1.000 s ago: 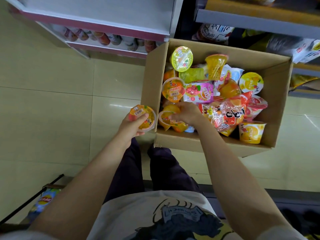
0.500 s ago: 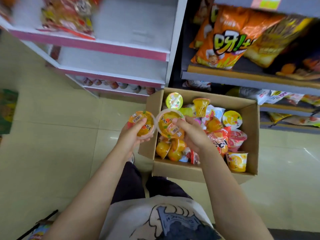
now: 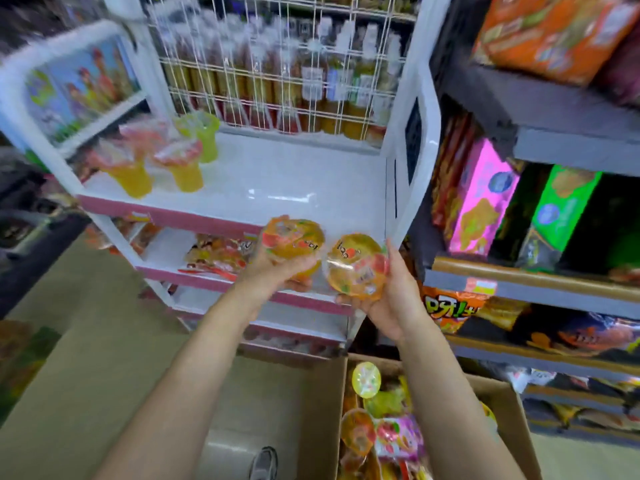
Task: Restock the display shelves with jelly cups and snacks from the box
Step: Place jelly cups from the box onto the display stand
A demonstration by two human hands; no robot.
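Note:
My left hand (image 3: 277, 271) grips an orange jelly cup (image 3: 294, 239) and my right hand (image 3: 391, 296) grips a second orange jelly cup (image 3: 356, 266). Both cups hang side by side just in front of the pink front edge of the white display shelf (image 3: 277, 181). Three jelly cups (image 3: 159, 161), yellow and green, stand at the shelf's left end. The cardboard box (image 3: 322, 410) sits on the floor below my right arm, with more jelly cups and snack packs (image 3: 377, 431) in it.
A wire grid with bottles (image 3: 294, 81) backs the white shelf. Lower white shelves hold snack bags (image 3: 214, 256). A dark rack on the right carries boxes and orange snack bags (image 3: 485, 202). My shoe (image 3: 263, 464) stands on the floor beside the box.
Both hands have lifted the two orange cups out of the box area and up to the top white shelf. My view has tilted upward from the box to the shelves.

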